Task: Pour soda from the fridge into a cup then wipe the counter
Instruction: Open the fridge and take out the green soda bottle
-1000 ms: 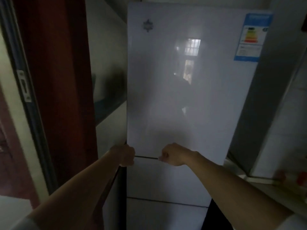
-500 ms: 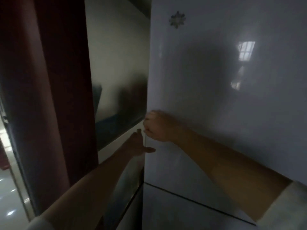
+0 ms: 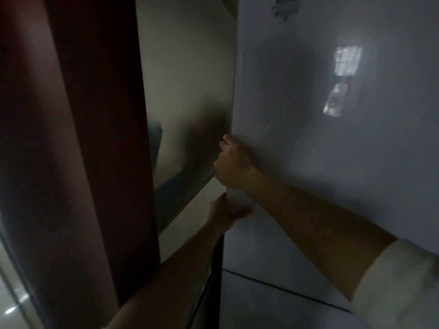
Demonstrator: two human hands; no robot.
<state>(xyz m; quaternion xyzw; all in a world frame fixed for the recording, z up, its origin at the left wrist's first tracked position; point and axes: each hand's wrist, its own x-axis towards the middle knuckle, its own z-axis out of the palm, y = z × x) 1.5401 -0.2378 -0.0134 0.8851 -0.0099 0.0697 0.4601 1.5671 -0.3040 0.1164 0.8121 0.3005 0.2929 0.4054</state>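
The head view was dim and close to the white fridge (image 3: pixel 332 162), whose glossy upper door (image 3: pixel 308 138) filled the right half and carried a bright window reflection (image 3: pixel 342 79) and a blurred emblem (image 3: pixel 283 8) near the top. The right hand (image 3: pixel 234 165) was curled around the door's left edge, its forearm crossing the door face from a pale sleeve (image 3: pixel 399 281). Just below it, the left hand (image 3: pixel 223 214) gripped the same edge, thumb lying on the front. A dark seam separated the upper door from the lower door (image 3: pixel 273 309). A dark red panel (image 3: pixel 71 138) stood at left, beside a pale wall (image 3: pixel 185 67).
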